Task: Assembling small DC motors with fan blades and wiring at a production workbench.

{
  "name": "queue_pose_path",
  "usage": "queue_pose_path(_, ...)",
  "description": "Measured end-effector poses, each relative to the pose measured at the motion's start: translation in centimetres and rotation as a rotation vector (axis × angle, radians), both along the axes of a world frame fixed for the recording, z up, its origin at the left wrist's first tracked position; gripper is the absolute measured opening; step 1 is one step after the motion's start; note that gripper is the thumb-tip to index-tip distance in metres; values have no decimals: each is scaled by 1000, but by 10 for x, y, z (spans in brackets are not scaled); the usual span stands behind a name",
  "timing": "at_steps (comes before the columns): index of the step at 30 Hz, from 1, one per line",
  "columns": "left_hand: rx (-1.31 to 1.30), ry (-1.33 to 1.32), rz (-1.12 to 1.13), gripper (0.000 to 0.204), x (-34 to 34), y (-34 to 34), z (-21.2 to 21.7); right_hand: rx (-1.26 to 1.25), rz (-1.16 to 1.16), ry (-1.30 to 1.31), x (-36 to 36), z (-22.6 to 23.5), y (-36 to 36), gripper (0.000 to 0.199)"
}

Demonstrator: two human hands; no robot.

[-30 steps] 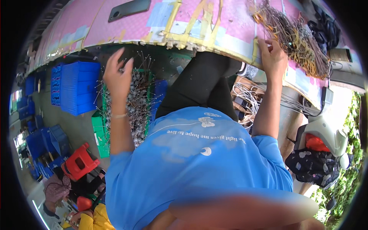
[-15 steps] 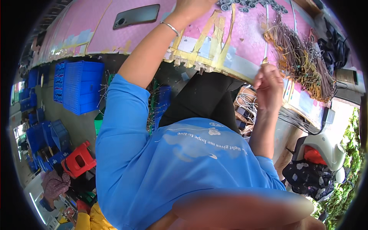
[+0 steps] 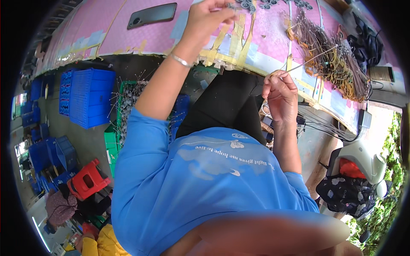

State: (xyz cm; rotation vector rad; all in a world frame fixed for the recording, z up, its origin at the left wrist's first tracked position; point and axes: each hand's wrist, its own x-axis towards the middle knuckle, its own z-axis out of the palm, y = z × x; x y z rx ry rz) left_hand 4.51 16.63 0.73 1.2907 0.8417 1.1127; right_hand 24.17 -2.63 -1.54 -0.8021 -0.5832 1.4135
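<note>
A thin wire (image 3: 305, 63) is pinched between the curled, pressed-together fingers (image 3: 277, 79) of the right hand (image 3: 279, 96), and it runs up and to the right from them over the edge of the pink table (image 3: 128, 36). The fingers of the left hand (image 3: 207, 17) are gathered together at a small dark part (image 3: 230, 6) near the top of the view; whether it is gripped cannot be told. Just beside that hand, a cluster of small round grey parts (image 3: 256, 4) is seen on the table. A silver bracelet (image 3: 181, 61) is worn on the left wrist. To the right of the wire, a heap of brown and yellow wires (image 3: 333, 55) is spread on the table. A dark phone (image 3: 151, 15) lies well to the left of the left hand. Below the table, blue crates (image 3: 87, 98) and a red stool (image 3: 87, 181) are seen on the floor.
</note>
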Motion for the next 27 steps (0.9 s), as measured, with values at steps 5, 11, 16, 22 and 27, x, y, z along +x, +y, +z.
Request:
queue_pose_path(5, -174, -192, -200, 34, -11, -96, -15, 48, 54, -58, -5, 0, -4, 8)
queue_pose_path(11, -266, -114, -276, 36, -10, -151, -17, -11, 162, -264, -21, 9, -13, 5)
queue_pose_path(16, -205, -63, -218, 38, -13, -163, -9, 31, 182, -421, -29, 12, -21, 5)
queue_pose_path(22, -175, -65, -148, 32, -15, -167, -14, -31, 202, -502, -35, 14, -27, 6)
queue_pose_path(27, -243, -125, -99, 27, -24, -165, -7, -34, 155, -475, -39, 10, -35, 8)
